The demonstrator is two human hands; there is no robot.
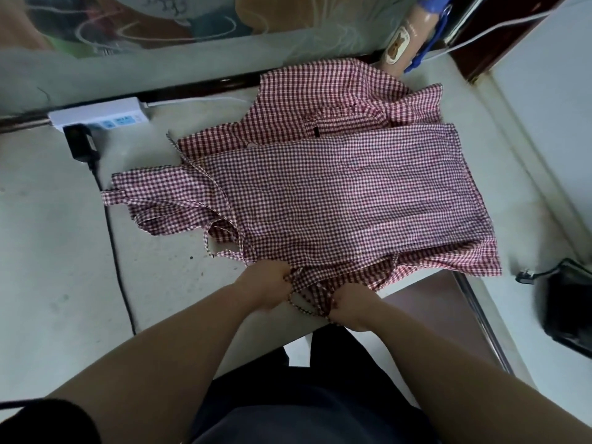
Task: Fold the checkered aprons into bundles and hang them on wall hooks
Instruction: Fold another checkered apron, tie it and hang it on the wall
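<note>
A red-and-white checkered apron (336, 193) lies spread flat across the white tabletop (57, 235), its bib and straps pointing left. A second checkered apron (320, 100) lies crumpled behind it, partly covered. At the table's near edge my left hand (266, 285) grips a bunch of the front apron's hem. My right hand (350, 304) grips the same hem a little to the right, with a thin strap hanging between the two hands. No wall hooks are in view.
A white power strip (99, 118) with a black plug and a cable (112, 225) sits at the left rear. A brown bag with blue handles (413, 36) stands at the back right. A black device (567, 309) lies beyond the table's right edge.
</note>
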